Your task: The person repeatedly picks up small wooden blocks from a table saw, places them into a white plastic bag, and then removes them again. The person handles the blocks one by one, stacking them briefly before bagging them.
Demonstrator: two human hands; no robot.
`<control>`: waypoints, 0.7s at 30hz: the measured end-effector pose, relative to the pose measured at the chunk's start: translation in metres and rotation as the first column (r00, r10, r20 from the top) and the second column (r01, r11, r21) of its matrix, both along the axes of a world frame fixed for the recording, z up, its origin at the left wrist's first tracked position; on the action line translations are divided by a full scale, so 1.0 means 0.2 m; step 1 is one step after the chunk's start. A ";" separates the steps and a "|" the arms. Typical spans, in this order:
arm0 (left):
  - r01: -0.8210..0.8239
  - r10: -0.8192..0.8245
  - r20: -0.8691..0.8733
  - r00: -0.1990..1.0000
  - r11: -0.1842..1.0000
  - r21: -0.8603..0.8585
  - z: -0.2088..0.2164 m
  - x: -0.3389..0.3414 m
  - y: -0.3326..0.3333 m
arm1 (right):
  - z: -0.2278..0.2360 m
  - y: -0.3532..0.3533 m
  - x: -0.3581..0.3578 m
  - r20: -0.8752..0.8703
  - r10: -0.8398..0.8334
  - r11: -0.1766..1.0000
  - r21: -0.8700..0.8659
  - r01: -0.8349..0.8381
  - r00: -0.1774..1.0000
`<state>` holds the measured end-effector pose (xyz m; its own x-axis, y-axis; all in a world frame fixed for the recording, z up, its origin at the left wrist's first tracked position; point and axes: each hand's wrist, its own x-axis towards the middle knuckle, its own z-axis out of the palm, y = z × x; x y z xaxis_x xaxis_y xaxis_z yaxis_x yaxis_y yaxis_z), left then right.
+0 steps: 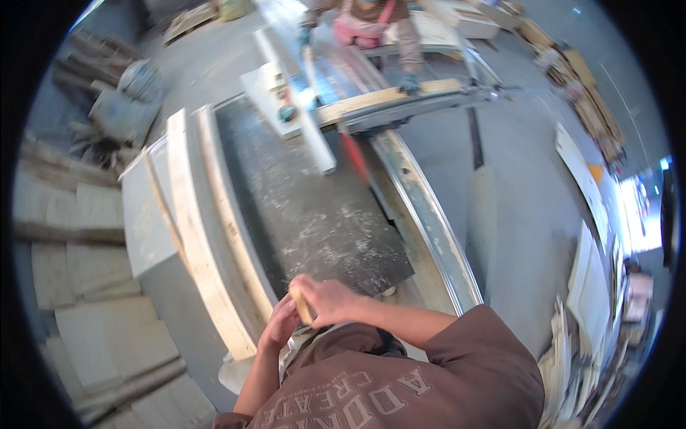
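Note:
Close to my body, at the near end of the dark saw table point(314, 214), a small pale wood piece point(301, 307) is held between my hands. My right hand point(325, 297) grips it from the right, fingers curled round its top. From the left, my left hand point(281, 323) closes on its other side, though some of those fingers are hidden. Pale dust is scattered over the table's dark surface. A red strip point(353, 156) stands in the slot on the table's right side, blurred.
Across the table a person in pink point(357, 32) has gloved hands by a wooden board point(386, 96) along a metal crosscut fence point(407, 111). A white guide bar point(314, 139) crosses the table. Long planks point(196, 229) lie at left; wood stacks point(107, 336) stand beyond. A metal rail point(436, 229) runs along the right.

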<state>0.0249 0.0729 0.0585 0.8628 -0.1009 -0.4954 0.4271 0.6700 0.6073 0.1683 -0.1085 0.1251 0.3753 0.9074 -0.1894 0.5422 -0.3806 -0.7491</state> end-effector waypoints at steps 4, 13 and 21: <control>0.064 -0.059 -0.038 0.998 0.987 0.149 -0.04 0.00 0.00 | 0.03 -0.05 -0.12 0.009 -0.071 0.975 0.209 0.068 0.997; 0.341 -0.342 0.013 0.940 0.938 0.060 -0.01 0.16 -0.07 | -0.02 -0.25 -0.32 -0.005 -0.420 0.873 0.271 0.405 0.908; 0.499 -0.498 -0.051 0.866 0.867 0.007 0.11 0.18 -0.08 | -0.04 -0.27 -0.43 0.247 -0.518 0.825 0.397 0.402 0.819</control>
